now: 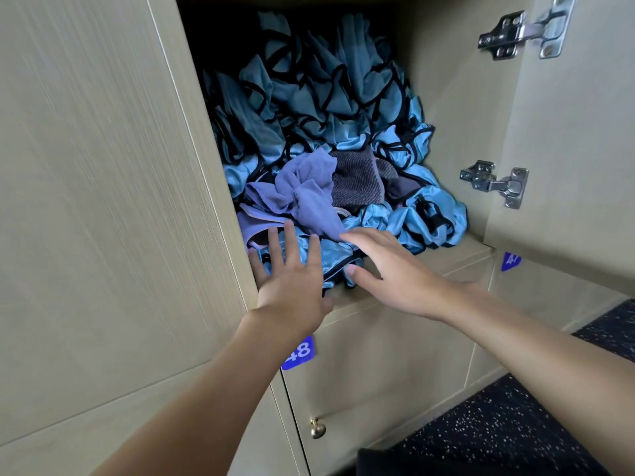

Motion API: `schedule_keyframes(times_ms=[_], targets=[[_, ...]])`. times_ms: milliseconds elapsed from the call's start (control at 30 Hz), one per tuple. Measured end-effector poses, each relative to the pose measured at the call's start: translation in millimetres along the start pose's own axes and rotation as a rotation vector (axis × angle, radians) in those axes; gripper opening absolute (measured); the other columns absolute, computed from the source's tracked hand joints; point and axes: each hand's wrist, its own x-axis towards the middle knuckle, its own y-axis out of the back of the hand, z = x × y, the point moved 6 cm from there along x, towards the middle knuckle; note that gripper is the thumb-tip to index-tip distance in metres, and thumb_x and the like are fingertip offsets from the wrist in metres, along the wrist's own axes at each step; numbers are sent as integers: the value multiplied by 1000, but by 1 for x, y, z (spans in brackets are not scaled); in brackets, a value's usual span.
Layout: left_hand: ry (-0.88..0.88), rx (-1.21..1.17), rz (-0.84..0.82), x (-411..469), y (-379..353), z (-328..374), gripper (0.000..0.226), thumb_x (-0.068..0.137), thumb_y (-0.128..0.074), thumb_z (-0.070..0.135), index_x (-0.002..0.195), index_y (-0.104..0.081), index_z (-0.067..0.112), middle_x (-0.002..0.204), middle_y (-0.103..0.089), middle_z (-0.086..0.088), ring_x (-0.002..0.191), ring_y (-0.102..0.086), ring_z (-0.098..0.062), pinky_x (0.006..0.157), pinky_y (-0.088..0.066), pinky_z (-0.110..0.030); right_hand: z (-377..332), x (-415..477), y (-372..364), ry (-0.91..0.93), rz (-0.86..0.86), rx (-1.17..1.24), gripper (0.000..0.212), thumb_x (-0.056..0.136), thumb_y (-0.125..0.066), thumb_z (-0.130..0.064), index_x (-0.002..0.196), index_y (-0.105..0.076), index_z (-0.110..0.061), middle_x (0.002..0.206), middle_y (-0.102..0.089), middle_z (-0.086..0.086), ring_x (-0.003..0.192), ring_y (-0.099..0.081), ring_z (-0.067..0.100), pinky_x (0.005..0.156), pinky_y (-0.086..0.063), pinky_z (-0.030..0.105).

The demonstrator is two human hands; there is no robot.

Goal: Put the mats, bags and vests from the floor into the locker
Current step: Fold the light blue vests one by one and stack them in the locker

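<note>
An open wooden locker (457,108) is stuffed with a heap of shiny blue vests with black trim (309,101). On top at the front lie a crumpled purple cloth (305,197) and a grey ribbed piece (357,183). My left hand (292,280) has its fingers spread flat against the blue vests at the locker's front edge. My right hand (381,266) reaches in beside it, fingers straight, touching the vests just below the purple cloth. Neither hand grips anything.
The locker's door (567,132) stands open on the right, hung on two metal hinges (494,182). Below is a closed locker numbered 48 (299,352) with a brass knob (318,429). Dark speckled floor (515,424) lies at the lower right.
</note>
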Motion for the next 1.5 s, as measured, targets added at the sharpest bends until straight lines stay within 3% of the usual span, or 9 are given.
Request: schedule_keyframes(times_ms=[167,333,433,533,900,1033,1167,1300,1500], targets=[[-57,-31,66,-18,18,12,98,89,-55,56,156,7,20,159,25,-19,147,22,-40,120,2,-58,-3,-32,20,-65,32,1,53,97,-52,-35,146,-37,-23,143,-39,-7,134,-33,13,112,-30,35],[-268,-258,106,-41,32,53,89,91,-59,49,157,-7,20,163,4,-15,151,11,-31,123,-3,-44,5,-92,46,-213,33,11,54,99,-50,-36,149,-30,-29,149,-33,-8,136,-33,10,108,-30,30],[-406,-441,-1,-55,24,97,87,87,-67,44,155,-20,19,158,-20,-11,149,-12,-27,121,-18,-42,20,-146,62,-332,48,-7,56,99,-50,-34,150,-26,-30,147,-35,-8,132,-40,13,107,-34,33],[-579,-511,-139,-78,5,161,80,87,-68,43,152,-27,21,152,-35,-6,141,-32,-24,115,-30,-43,41,-214,75,-473,72,-17,54,99,-52,-26,149,-32,-19,137,-46,3,126,-43,16,98,-31,21],[-1084,-350,-628,-259,-163,432,78,73,-60,60,142,-37,30,138,-48,-2,127,-49,-27,101,-43,-48,114,-594,59,-1248,89,-56,29,90,-56,-11,118,-59,-4,105,-66,16,95,-59,30,87,-46,40],[-1175,-179,-726,-324,-234,475,75,82,-58,60,147,-30,35,151,-31,3,136,-35,-29,104,-39,-50,119,-710,19,-1521,-16,-39,40,92,-58,-23,129,-52,-10,125,-59,13,115,-55,30,94,-41,34],[-1169,42,-709,-349,-288,484,81,88,-52,62,154,-10,41,164,3,-2,149,3,-35,113,-21,-62,121,-765,-22,-1704,7,-7,55,88,-64,-36,136,-45,-19,129,-50,13,123,-48,34,101,-42,44],[-1212,135,-552,-351,-288,485,74,91,-49,60,152,-13,40,159,-6,3,142,-7,-35,104,-27,-66,124,-775,-48,-1769,42,18,64,86,-67,-37,142,-39,-24,128,-50,9,121,-52,32,96,-44,40],[-1215,81,-556,-348,-282,483,63,94,-48,53,149,-21,39,158,-15,7,144,-10,-30,105,-26,-61,130,-753,-51,-1698,107,-9,12,86,-57,-17,87,-68,-16,90,-69,9,90,-61,30,70,-45,32]])
